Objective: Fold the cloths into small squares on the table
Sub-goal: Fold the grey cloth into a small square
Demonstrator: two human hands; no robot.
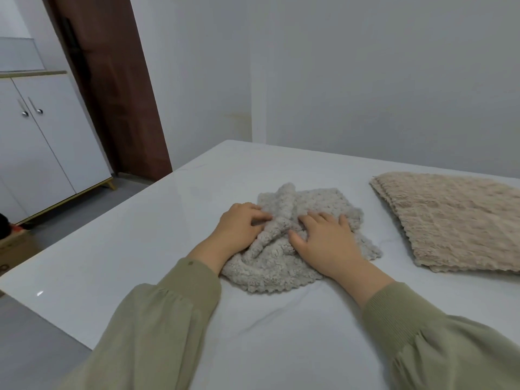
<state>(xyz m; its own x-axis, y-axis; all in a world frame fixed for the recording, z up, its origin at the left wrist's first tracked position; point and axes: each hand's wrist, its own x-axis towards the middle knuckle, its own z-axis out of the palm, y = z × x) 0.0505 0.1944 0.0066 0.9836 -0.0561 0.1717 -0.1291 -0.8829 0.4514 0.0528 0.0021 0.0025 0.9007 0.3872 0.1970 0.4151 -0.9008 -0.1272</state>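
A fluffy light grey cloth (318,202) lies crumpled in the middle of the white table (140,249). My left hand (242,226) rests at its left edge, its fingers curled onto a raised ridge of the fabric. Flat on the cloth's middle lies my right hand (323,243), fingers spread and thumb against the same ridge. A stack of flat beige cloths (455,220) sits on the table's right side, apart from both hands.
The table's left edge runs diagonally above a grey floor. A white cabinet (42,142) and a dark brown door (112,80) stand at the left. A white wall (365,80) lies behind the table. A cardboard box (14,243) sits at the far left.
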